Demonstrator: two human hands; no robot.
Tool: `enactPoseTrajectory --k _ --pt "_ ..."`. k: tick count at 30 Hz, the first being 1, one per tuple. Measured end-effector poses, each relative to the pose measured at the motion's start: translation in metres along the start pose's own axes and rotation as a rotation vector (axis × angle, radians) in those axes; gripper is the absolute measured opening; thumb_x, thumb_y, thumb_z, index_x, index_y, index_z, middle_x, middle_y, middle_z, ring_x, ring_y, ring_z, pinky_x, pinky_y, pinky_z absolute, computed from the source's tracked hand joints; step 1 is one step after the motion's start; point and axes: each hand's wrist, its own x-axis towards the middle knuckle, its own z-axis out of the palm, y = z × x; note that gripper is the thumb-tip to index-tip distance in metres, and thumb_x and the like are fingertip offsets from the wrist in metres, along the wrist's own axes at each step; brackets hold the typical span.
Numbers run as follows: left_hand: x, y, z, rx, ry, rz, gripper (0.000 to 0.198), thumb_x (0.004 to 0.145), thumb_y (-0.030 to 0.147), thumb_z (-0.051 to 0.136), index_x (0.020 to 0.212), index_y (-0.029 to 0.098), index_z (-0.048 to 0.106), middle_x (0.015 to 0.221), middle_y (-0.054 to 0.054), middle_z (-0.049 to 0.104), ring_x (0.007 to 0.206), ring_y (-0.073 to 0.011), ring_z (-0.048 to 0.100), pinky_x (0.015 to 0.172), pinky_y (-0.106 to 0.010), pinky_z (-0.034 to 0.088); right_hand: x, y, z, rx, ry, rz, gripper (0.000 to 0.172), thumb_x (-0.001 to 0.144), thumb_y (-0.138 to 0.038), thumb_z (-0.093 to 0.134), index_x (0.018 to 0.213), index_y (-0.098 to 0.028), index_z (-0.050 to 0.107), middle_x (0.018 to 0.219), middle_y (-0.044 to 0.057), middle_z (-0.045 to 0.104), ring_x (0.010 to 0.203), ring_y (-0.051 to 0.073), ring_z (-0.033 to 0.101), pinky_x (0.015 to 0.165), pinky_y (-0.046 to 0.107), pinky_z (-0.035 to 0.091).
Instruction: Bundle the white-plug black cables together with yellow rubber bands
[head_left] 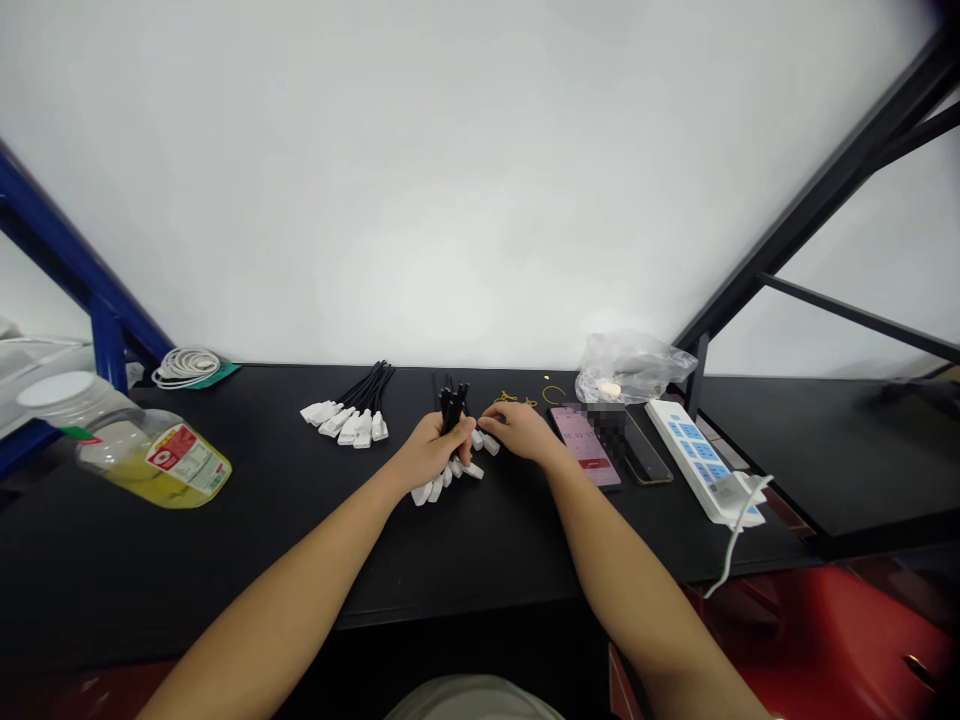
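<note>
My left hand (436, 450) is closed around a bundle of short black cables (452, 402). Their black ends stick up above the fist, and white connectors (433, 488) fan out below it. Close beside it is my right hand (523, 432), its thumb and fingers drawn together at the bundle's right side; whatever is between those fingertips is hidden. Under these fingers, white connectors (489, 444) show. To the left, another group of black cables (367, 385) with white connectors (352, 428) lies fanned out on the black table (300, 540).
Yellow twist ties (525, 400) lie behind my right hand. Further right are a phone with a pink screen (589, 450), a dark phone (641, 450), a plastic bag (630, 368) and a power strip (701, 465). A bottle of yellow liquid (157, 455) and a coiled white cable (186, 368) are left.
</note>
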Motion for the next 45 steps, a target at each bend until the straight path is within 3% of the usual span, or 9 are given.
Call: enactPoseTrajectory --k 5,10,14,21,25,30,33,37,45 --pt "-0.001 0.002 -0.001 0.086 -0.026 0.016 0.041 0.09 0.051 0.058 0.069 0.017 0.068 0.075 -0.009 0.072 0.077 -0.0216 0.066 0.078 -0.035 0.051 0.004 -0.004 0.016 0.121 -0.031 0.028 0.023 0.084 -0.029 0.063 0.1 -0.019 0.075 0.087 0.003 0.074 0.077 0.015 0.065 0.069 0.024 0.045" --pt "-0.001 0.001 0.003 0.035 -0.052 -0.016 0.046 0.088 0.056 0.059 0.063 0.017 0.059 0.059 -0.002 0.058 0.057 -0.0141 0.055 0.06 -0.029 0.047 0.003 -0.004 0.019 0.154 -0.032 0.032 0.023 0.082 -0.027 0.062 0.098 -0.017 0.074 0.088 0.004 0.073 0.079 0.016 0.064 0.07 0.025 0.045" --pt "0.001 -0.006 0.008 -0.064 0.031 -0.053 0.05 0.087 0.062 0.058 0.064 0.017 0.052 0.052 0.004 0.047 0.047 -0.0092 0.045 0.055 -0.026 0.045 0.007 -0.003 0.029 0.333 -0.069 0.046 0.026 0.08 -0.026 0.063 0.102 -0.015 0.072 0.08 0.003 0.071 0.072 0.014 0.062 0.067 0.024 0.046" --pt "0.003 -0.014 0.006 0.009 0.198 -0.032 0.054 0.09 0.065 0.051 0.087 0.014 0.067 0.065 -0.003 0.061 0.057 -0.015 0.058 0.061 -0.03 0.049 0.006 -0.004 0.012 0.642 0.172 0.069 0.024 0.073 -0.03 0.07 0.092 -0.016 0.066 0.076 0.0 0.065 0.058 0.009 0.053 0.052 0.021 0.04" --pt "0.002 -0.017 0.003 0.11 0.259 0.021 0.056 0.091 0.064 0.051 0.112 0.017 0.07 0.09 -0.009 0.07 0.084 -0.0232 0.067 0.079 -0.037 0.053 -0.005 -0.011 -0.006 0.824 -0.093 -0.004 0.027 0.071 -0.034 0.076 0.087 -0.017 0.062 0.063 -0.005 0.059 0.047 0.008 0.05 0.046 0.02 0.04" --pt "0.001 -0.012 0.002 0.119 0.137 0.155 0.049 0.093 0.061 0.049 0.092 0.019 0.074 0.119 -0.011 0.068 0.112 -0.027 0.063 0.101 -0.039 0.045 -0.013 -0.024 0.001 0.735 -0.43 -0.071 0.025 0.073 -0.035 0.076 0.08 -0.016 0.061 0.067 -0.003 0.061 0.055 0.011 0.058 0.056 0.024 0.049" --pt "0.002 -0.007 0.001 0.086 0.111 0.12 0.054 0.093 0.063 0.047 0.073 0.017 0.069 0.113 -0.012 0.071 0.109 -0.0279 0.064 0.1 -0.04 0.046 -0.014 -0.03 0.011 0.653 -0.339 -0.089 0.02 0.076 -0.033 0.073 0.077 -0.016 0.062 0.069 -0.003 0.061 0.058 0.011 0.058 0.058 0.024 0.047" --pt "0.002 -0.002 0.0 0.051 0.145 0.072 0.053 0.09 0.065 0.05 0.075 0.018 0.07 0.107 -0.012 0.073 0.106 -0.0287 0.066 0.099 -0.042 0.047 -0.015 -0.033 0.01 0.45 -0.122 -0.112 0.015 0.077 -0.028 0.074 0.073 -0.016 0.065 0.067 -0.002 0.062 0.062 0.011 0.055 0.059 0.022 0.041" --pt "0.002 -0.011 0.006 0.049 0.273 0.06 0.051 0.089 0.064 0.052 0.075 0.018 0.07 0.097 -0.011 0.076 0.096 -0.0273 0.069 0.093 -0.041 0.051 -0.019 -0.036 0.006 0.188 -0.28 -0.154 0.018 0.07 -0.025 0.083 0.071 -0.017 0.067 0.068 -0.003 0.064 0.059 0.01 0.054 0.056 0.022 0.036"
